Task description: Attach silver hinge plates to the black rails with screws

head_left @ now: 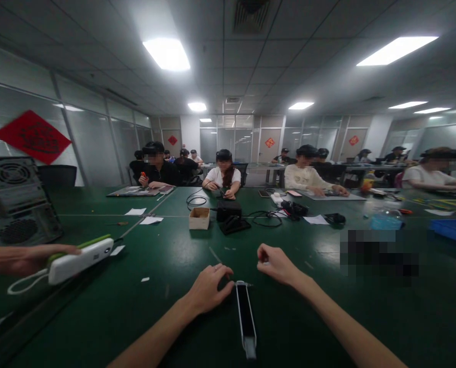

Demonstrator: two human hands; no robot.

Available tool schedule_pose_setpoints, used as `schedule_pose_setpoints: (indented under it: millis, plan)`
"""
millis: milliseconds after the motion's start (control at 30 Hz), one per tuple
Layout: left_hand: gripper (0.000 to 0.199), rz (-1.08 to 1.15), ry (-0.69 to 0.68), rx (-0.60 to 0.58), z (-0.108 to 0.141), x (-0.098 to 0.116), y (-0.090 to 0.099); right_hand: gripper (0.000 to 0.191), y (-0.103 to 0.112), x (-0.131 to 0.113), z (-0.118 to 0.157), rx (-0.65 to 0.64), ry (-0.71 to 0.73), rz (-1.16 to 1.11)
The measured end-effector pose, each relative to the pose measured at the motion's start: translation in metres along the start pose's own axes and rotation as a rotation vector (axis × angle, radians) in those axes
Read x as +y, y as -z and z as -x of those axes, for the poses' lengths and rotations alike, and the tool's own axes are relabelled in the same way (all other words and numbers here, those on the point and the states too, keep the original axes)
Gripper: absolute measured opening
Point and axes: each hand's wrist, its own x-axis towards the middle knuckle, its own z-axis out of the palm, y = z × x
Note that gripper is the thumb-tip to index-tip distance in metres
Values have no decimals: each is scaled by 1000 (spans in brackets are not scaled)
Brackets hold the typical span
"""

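On the green table in front of me lies a long, narrow black thing with a white rim [245, 312] and a pale grey tab at its near end. My left hand [211, 287] rests just left of its far end, fingers bent and apart from the thumb, with nothing visible in the grasp. To the right, my right hand [276, 263] is held above the table with its fingers curled closed. A small pale spot shows at those fingers, too small to name. Neither hand clearly grips the black thing.
At left, another person's hand [61, 253] holds a white device [82, 260] with a cable. A computer case [15, 202] stands behind it. Ahead are a small cardboard box [199, 219], black equipment [231, 217] and cables. A blue tray [453, 230] sits right. Several people work opposite.
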Motion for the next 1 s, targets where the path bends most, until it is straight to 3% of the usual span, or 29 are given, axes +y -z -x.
schedule_pose_setpoints:
  millis: [100, 233, 367, 500, 567, 667, 767, 833, 1000]
  plan:
    - [20, -4, -58, 64, -1, 6, -2, 6, -15, -28, 15, 67, 199, -270]
    - [11, 30, -138, 149, -2, 9, -7, 12, -28, -50, 24, 10, 231, -578]
    - [7, 45, -192, 228, -2, 5, -13, 17, -33, -56, 28, -32, 238, -721]
    - [9, 78, -230, 227, -3, 4, -11, 14, -32, -48, 27, -15, 237, -706]
    - [9, 96, -211, 232, -4, 2, -6, 19, -24, -37, 21, 192, 166, -739]
    - [8, 92, -107, 255, -7, -5, 4, 32, -6, -12, 8, 757, -53, -885]
    - [6, 90, 35, 117, -11, -15, 13, 36, 7, 10, 2, 842, -103, -837]
    - [10, 111, 144, 9, -12, -18, 19, 32, 8, 12, 5, 702, -55, -747]
    - [16, 162, 200, -145, -10, -17, 30, 10, -9, -7, 23, 33, 283, -161]
